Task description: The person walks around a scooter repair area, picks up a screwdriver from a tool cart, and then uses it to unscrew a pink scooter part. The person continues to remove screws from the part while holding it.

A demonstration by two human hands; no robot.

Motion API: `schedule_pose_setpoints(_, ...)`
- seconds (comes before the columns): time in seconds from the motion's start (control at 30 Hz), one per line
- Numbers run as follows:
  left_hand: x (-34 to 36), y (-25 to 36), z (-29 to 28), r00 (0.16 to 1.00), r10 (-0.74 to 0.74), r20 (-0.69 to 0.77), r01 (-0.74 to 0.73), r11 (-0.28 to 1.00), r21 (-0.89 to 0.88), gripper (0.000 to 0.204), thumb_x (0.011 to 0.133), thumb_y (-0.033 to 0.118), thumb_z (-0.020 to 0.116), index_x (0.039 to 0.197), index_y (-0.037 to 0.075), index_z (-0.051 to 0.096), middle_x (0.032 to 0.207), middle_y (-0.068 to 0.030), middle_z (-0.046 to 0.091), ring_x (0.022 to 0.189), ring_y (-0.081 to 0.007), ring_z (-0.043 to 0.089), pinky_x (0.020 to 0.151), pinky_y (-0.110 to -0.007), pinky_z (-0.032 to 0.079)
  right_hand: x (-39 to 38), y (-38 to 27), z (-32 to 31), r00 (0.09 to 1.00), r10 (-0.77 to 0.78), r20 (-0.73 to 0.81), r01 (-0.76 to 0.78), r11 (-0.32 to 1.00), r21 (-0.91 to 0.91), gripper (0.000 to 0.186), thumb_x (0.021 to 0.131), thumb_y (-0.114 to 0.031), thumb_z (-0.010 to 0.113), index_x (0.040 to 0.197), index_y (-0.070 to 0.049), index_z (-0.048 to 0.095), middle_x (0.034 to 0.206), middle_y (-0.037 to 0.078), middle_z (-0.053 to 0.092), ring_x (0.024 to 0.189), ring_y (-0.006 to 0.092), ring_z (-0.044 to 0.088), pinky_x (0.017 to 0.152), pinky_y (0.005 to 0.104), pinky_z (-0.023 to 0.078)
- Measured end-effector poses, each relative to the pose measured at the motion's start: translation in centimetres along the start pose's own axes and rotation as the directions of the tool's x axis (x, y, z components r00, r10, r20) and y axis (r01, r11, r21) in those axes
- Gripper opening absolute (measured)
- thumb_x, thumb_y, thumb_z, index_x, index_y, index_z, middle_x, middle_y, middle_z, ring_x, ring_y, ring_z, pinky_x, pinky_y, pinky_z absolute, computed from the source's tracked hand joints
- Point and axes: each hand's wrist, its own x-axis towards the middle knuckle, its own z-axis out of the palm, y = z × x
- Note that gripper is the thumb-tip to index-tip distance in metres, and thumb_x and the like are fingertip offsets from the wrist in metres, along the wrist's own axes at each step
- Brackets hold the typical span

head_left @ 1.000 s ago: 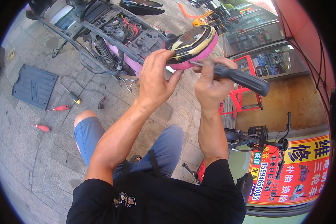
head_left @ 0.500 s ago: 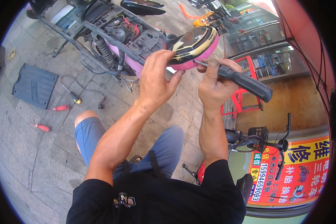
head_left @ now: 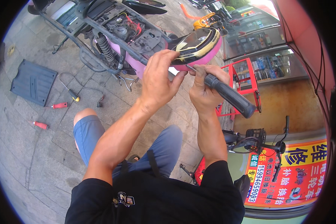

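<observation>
A rounded scooter panel, dark and glossy on top with cream trim and a pink side, sits at the end of the partly stripped scooter frame. My left hand grips its near left edge, fingertips on the upper rim and thumb lower down. In my right hand is a screwdriver with a thick black handle, held in a closed grip. Its shaft points left to the pink edge beside my left thumb. Whether the tip sits in a screw is too small to tell.
On the paving at left lie a dark ribbed mat, a yellow-and-black screwdriver and two red-handled ones, the nearer being a red screwdriver. To the right stand a red metal frame and a bicycle with a basket.
My right hand and the screwdriver have shifted left and slightly down, nearer to my left hand. The left hand keeps its hold on the panel.
</observation>
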Motion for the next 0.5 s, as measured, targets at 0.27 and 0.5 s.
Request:
schedule_pose_setpoints(0.27,-0.06,0.20,-0.04,1.000,-0.014,0.009,0.014,1.000,0.009,0.052,0.070,0.006,0.080,0.118,0.002,0.058,0.113,-0.0174,0.061,0.107,-0.0376,0.058,0.092,-0.044,0.047,-0.38,0.26,-0.38,0.999,0.034,0.017,-0.032,0.997,-0.065,0.026,0.093,0.001,0.066,0.108,-0.001,0.045,0.088,0.013,0.065,0.070,0.0198,0.068,0.064,0.0285,0.056)
schedule_pose_setpoints(0.5,0.04,0.05,-0.04,1.000,0.009,-0.008,-0.009,1.000,0.000,0.051,0.070,0.006,0.080,0.117,0.002,0.059,0.113,-0.0172,0.061,0.106,-0.0369,0.059,0.091,-0.044,0.048,-0.42,0.12,0.04,0.996,0.017,-0.092,-0.015,0.999,0.029,0.025,0.092,0.001,0.066,0.106,-0.002,0.045,0.086,0.015,0.065,0.068,0.0194,0.068,0.062,0.0281,0.056)
